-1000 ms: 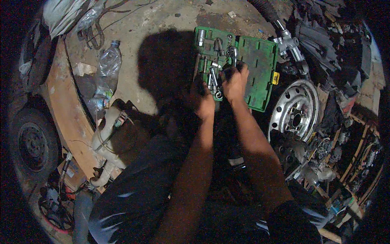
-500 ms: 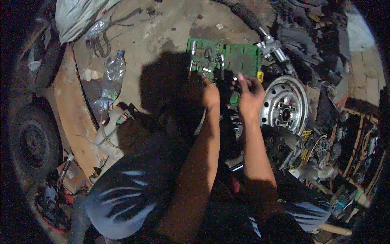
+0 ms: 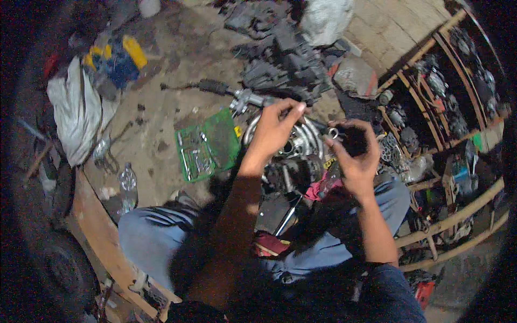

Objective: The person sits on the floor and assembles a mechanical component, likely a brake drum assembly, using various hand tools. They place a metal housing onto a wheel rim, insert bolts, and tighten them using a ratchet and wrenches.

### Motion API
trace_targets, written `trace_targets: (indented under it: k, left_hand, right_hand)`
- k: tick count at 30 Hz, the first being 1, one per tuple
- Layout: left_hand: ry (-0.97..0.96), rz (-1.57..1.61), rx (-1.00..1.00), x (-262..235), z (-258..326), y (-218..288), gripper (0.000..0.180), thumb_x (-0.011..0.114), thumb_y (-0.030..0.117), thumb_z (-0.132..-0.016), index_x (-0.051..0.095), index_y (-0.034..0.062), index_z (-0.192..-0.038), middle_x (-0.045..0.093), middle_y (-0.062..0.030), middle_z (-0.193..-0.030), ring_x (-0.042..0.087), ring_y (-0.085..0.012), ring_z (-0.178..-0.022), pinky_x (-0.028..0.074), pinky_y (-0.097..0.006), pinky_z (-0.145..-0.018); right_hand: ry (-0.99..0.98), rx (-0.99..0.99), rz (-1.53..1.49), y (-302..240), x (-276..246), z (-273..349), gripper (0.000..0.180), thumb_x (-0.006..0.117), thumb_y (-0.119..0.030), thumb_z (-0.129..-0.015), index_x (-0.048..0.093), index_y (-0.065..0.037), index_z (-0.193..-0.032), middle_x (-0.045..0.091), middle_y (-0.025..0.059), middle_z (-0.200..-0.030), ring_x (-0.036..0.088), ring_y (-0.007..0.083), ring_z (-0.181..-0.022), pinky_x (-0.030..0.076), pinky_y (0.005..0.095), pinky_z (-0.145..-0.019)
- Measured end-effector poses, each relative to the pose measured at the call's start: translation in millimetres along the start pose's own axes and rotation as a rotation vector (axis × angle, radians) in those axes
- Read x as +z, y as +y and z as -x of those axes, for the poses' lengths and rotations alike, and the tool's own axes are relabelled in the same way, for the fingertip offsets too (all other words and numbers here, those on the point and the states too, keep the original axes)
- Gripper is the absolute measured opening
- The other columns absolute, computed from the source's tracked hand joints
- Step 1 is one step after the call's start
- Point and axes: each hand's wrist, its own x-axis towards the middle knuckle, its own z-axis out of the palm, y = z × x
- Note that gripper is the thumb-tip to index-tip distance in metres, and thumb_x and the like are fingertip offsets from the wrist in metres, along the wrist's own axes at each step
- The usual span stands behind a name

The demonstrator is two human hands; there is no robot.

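My right hand (image 3: 358, 161) is curled, with a small shiny metal socket (image 3: 333, 132) pinched between thumb and fingertips, its round open end showing. To its left, my left hand (image 3: 274, 129) is raised with thumb and fingers drawn together; what lies between them, if anything, I cannot make out. Below both hands stands a dark greasy mechanical part (image 3: 293, 173), in front of a silver wheel rim (image 3: 311, 134) that the left hand partly hides. Left of that hand lies an opened green socket case (image 3: 221, 132) with several metal tools in one half.
A shiny metal bar (image 3: 288, 215) and a pink cloth (image 3: 323, 188) lie near my legs. Black plastic parts (image 3: 285, 54) are heaped at the far side. A wooden rack (image 3: 425, 102) with metal parts stands right; a plastic bottle (image 3: 127, 180) is left.
My view has swung to the right. Both hands have left the green case and are now over the mechanical part and wheel rim, the right one with the socket.
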Motion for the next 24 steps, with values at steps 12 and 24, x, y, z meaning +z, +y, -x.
trace_targets:
  k: [12, 24]
  left_hand:
    - [-0.159, 0.282, -0.121, 76.1, 59.6, 98.5, 0.027, 0.067, 0.02, -0.093, 0.069, -0.004, -0.106, 0.07, -0.0078, -0.098, 0.064, -0.0136, -0.088, 0.051, -0.029, -0.082]
    - [-0.136, 0.229, -0.142, 122.2, 72.7, 110.8, 0.022, 0.072, 0.017, -0.09, 0.072, -0.0037, -0.099, 0.071, -0.008, -0.089, 0.066, -0.0123, -0.081, 0.053, -0.027, -0.075]
  right_hand:
    - [0.111, -0.125, -0.343, -23.1, -72.8, 36.9, 0.044, 0.074, 0.005, -0.081, 0.055, 0.0, -0.121, 0.063, 0.014, -0.119, 0.063, 0.0233, -0.114, 0.054, 0.0372, -0.097]
    - [0.13, -0.191, -0.337, -13.1, -109.2, 48.4, 0.059, 0.073, 0.004, -0.082, 0.047, 0.001, -0.135, 0.063, 0.0169, -0.123, 0.064, 0.0249, -0.114, 0.052, 0.0361, -0.097]
